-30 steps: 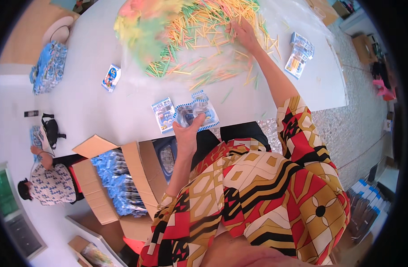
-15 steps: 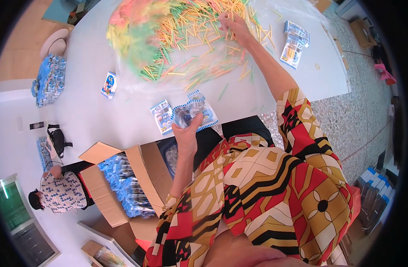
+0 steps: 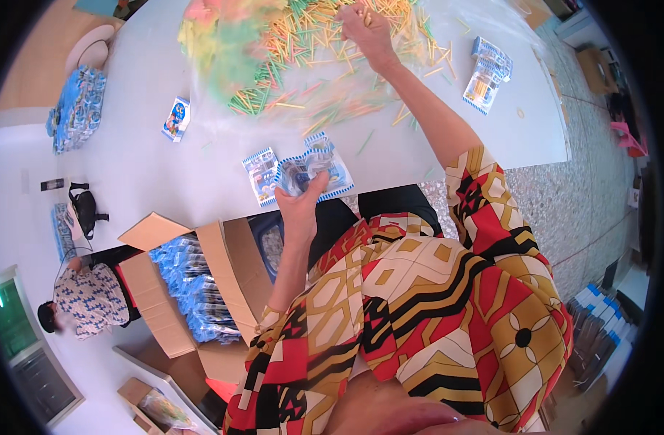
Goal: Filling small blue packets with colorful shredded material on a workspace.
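My left hand (image 3: 299, 216) grips a blue-and-white printed plastic bag (image 3: 294, 176) at the table's near edge. The bag's mouth is spread, and more such packaging lies against it, so I cannot tell how many bags there are. My right hand (image 3: 369, 40) is stretched over the far pile of thin coloured sticks (image 3: 321, 54), its fingers closed around a few yellow ones. Yellow, orange, green and pink sticks lie loose on clear plastic sheeting. Part of the pile at the left is under cloudy plastic.
A small blue-and-white packet (image 3: 176, 119) lies left, and packets with sticks (image 3: 485, 76) lie right. Stacked blue packets (image 3: 78, 109) stand at the far left. An open cardboard box (image 3: 161, 308) of blue packets sits beside the table (image 3: 143, 167). Another person (image 3: 93, 297) is at the left.
My right hand has shifted slightly left and farther away over the pile, and yellow sticks now show in its fingers. My left hand keeps its hold on the bag. The whole view has shifted a little.
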Demonstrator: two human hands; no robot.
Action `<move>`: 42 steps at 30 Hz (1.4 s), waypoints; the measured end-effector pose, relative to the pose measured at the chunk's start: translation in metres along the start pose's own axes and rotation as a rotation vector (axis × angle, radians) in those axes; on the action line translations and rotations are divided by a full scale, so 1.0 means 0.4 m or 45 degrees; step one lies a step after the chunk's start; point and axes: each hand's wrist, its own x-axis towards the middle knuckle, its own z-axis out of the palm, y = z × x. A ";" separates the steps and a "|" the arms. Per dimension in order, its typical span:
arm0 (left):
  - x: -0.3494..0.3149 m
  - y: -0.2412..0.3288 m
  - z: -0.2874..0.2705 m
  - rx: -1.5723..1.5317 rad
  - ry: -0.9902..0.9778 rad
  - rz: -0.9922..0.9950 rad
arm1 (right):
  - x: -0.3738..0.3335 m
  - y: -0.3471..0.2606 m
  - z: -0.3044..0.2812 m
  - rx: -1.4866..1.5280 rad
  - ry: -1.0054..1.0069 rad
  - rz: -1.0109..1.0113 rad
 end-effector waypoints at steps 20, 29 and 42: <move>0.007 0.014 -0.093 0.047 0.009 0.039 | -0.096 0.121 0.087 -0.321 -0.370 0.113; 0.027 0.006 -0.121 0.148 -0.061 0.135 | -0.102 0.126 0.120 -0.265 -0.234 0.058; 0.036 0.011 -0.118 0.084 -0.078 0.159 | -0.077 0.044 0.099 0.125 -0.028 0.449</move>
